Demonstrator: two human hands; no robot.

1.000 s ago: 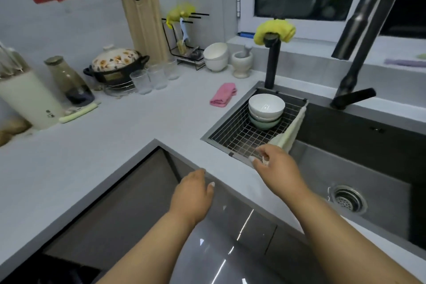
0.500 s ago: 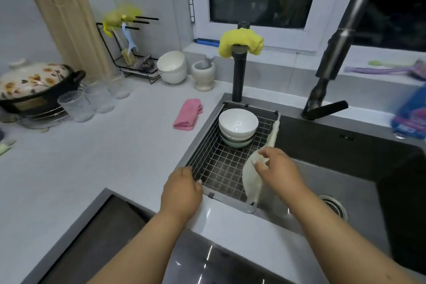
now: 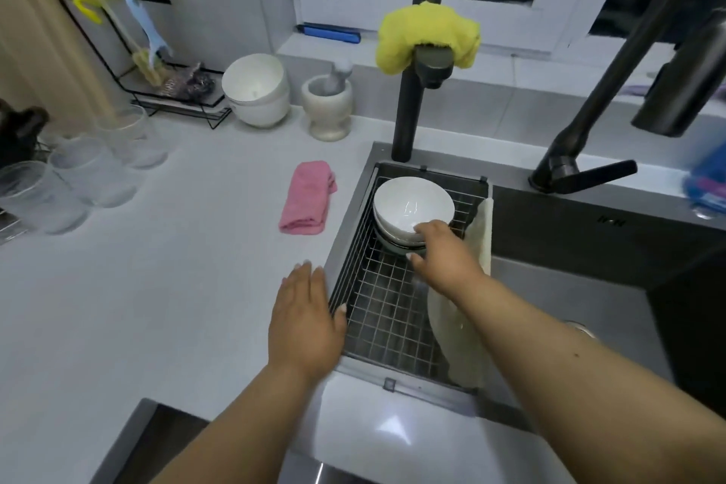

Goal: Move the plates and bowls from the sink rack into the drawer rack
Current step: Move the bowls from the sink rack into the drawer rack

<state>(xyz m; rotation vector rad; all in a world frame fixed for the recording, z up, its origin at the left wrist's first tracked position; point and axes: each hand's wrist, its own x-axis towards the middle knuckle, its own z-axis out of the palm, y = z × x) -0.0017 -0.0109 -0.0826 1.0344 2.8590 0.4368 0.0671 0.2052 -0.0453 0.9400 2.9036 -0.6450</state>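
Observation:
A stack of white bowls (image 3: 408, 204) stands at the far end of the wire sink rack (image 3: 385, 326), which is set into the left side of the sink. My right hand (image 3: 444, 259) is at the stack's near side: its fingers hook over the top bowl's rim and its thumb lies lower against the stack. My left hand (image 3: 306, 318) rests flat on the counter at the rack's left edge, thumb touching the rim. The drawer rack is out of view; only a dark cabinet corner (image 3: 165, 432) shows at the bottom left.
A pale cloth (image 3: 461, 346) hangs over the rack's right edge under my right forearm. A pink cloth (image 3: 306, 196) lies left of the sink. Glasses (image 3: 94, 173), white bowls (image 3: 257, 90) and a mortar (image 3: 328, 106) stand on the counter. Two dark taps (image 3: 408, 110) (image 3: 581, 130) rise behind the sink.
My right hand let go of the pale cloth and moved forward to the bowl stack. My left hand shifted forward along the rack's left edge. The view moved closer to the sink.

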